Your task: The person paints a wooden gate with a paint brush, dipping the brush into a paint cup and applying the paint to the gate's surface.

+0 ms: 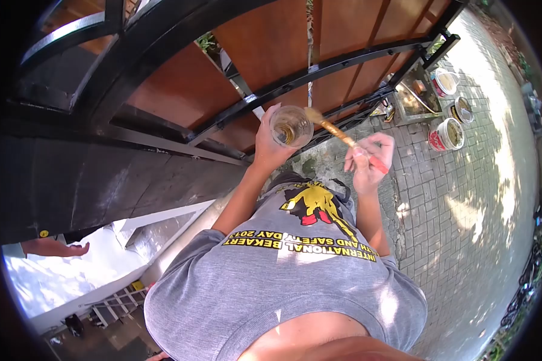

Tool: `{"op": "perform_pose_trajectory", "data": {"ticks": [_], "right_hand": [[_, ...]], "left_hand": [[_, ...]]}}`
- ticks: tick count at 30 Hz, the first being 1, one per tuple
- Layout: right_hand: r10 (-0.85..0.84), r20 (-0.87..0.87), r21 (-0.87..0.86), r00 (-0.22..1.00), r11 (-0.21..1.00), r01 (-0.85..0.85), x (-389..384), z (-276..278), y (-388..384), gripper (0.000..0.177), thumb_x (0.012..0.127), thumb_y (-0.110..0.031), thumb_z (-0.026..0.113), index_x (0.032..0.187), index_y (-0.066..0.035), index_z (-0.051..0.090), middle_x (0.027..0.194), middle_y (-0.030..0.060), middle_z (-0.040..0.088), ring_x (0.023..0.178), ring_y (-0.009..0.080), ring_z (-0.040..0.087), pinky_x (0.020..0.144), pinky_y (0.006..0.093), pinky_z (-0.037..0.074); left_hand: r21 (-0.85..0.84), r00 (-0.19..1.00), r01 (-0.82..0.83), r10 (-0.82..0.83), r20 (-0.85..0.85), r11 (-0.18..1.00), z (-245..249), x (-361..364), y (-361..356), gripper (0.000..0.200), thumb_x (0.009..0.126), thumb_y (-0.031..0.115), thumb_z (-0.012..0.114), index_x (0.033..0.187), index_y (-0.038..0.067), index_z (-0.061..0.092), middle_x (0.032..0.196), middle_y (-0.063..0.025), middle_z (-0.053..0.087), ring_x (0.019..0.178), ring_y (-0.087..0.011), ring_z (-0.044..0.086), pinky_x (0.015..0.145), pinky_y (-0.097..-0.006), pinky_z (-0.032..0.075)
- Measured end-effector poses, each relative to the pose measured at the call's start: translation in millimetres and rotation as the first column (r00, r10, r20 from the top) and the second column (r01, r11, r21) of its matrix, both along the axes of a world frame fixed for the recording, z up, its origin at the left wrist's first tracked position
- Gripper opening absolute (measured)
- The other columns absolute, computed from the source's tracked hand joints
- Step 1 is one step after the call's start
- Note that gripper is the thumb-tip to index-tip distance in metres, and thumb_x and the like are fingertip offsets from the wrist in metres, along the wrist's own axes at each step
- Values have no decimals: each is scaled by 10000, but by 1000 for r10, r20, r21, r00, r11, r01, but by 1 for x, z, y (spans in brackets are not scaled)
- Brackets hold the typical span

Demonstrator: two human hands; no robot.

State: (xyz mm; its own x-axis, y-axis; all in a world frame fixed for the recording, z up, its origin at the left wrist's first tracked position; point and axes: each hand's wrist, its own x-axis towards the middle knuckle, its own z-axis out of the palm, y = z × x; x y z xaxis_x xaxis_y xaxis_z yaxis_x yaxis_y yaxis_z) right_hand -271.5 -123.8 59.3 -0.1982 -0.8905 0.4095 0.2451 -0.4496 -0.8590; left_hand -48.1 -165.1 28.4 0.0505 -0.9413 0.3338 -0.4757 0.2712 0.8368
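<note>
My left hand (267, 143) is wrapped round a clear plastic cup (292, 127) with a little amber-brown liquid at its bottom. In my right hand (368, 161) is a paintbrush (337, 133), gripped by its handle near the red end. Its pale bristles point left and sit right at the cup's rim. Both hands are in front of my body, close to a gate (265, 45) with reddish-brown panels and a black metal frame.
Several paint buckets (446, 135) stand on the paved ground (430, 192) at right, beside a low concrete box (417, 99). Another person's hand (57, 247) reaches in at far left, below the dark beam (114, 186). A white slatted rack (117, 304) lies at lower left.
</note>
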Motion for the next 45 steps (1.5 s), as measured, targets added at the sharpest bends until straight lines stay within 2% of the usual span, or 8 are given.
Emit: {"op": "perform_pose_trajectory", "data": {"ticks": [2, 6, 13, 19, 31, 38, 41, 45], "right_hand": [[142, 82, -19, 986, 990, -141, 7, -11, 0, 278, 962, -95, 716, 1119, -5, 506, 711, 67, 639, 568, 103, 596, 513, 238, 481], [106, -463, -57, 880, 987, -149, 12, 8, -8, 198, 906, -113, 793, 885, -21, 619, 751, 84, 686, 636, 129, 666, 568, 259, 494], [174, -558, -14, 812, 976, -218, 26, 1, -5, 194, 870, -121, 803, 972, -7, 684, 798, 131, 686, 709, 298, 698, 628, 342, 537], [-24, -613, -244, 789, 956, -161, 25, -1, -7, 168, 869, -31, 769, 997, 3, 666, 886, 150, 719, 688, 274, 697, 609, 330, 538], [137, -680, 2, 721, 983, -184, 26, 10, -11, 157, 882, -101, 785, 981, -11, 703, 796, 149, 696, 684, 302, 707, 597, 357, 535], [59, -541, 23, 839, 998, -55, 4, 1, -3, 181, 944, -141, 752, 1015, 16, 699, 778, 132, 719, 642, 191, 702, 586, 281, 520], [111, -147, 218, 983, 973, -77, -13, -17, 5, 179, 1000, -123, 666, 1085, 35, 664, 795, 157, 734, 609, 161, 685, 510, 257, 504], [-65, 74, 392, 995, 919, 31, -33, -3, 15, 351, 1068, -286, 580, 1120, 56, 641, 748, 166, 713, 540, 146, 644, 464, 231, 465]], "left_hand": [[4, 1000, 22, -22, -7, 1000, -6, 7, 1, 1018, 618, 272, 980, 1451, 53, 438, 1274, -161, 649, 1173, -304, 649, 1026, -407, 505], [-61, 995, 9, -3, 96, 998, -9, 14, 6, 1031, 591, 280, 986, 1440, 53, 447, 1254, -169, 647, 1153, -337, 649, 1016, -421, 506], [-130, 996, 57, -47, 82, 990, -27, 23, -1, 1050, 580, 303, 997, 1438, 37, 454, 1267, -154, 639, 1161, -318, 639, 1021, -410, 490], [-291, 970, 123, -53, 236, 949, -35, 22, -9, 1073, 580, 331, 1018, 1439, 19, 456, 1352, -130, 606, 1195, -263, 635, 1058, -371, 474], [-225, 974, 123, -75, 212, 967, -42, 24, 3, 1099, 582, 347, 1017, 1459, 20, 442, 1380, -132, 588, 1209, -252, 637, 1041, -371, 499], [-160, 979, 155, -130, 157, 975, -30, -1, -6, 1010, 583, 316, 986, 1416, 24, 495, 1287, -167, 634, 1155, -324, 653, 1034, -411, 500], [-132, 968, 250, -243, 66, 959, -32, -22, -17, 1014, 598, 265, 992, 1428, 22, 463, 1273, -159, 651, 1144, -279, 669, 1014, -391, 516], [-143, 925, 376, -361, 123, 916, -22, -52, -24, 1017, 618, 219, 1000, 1440, 25, 432, 1264, -141, 656, 1127, -240, 683, 990, -363, 534]]}}
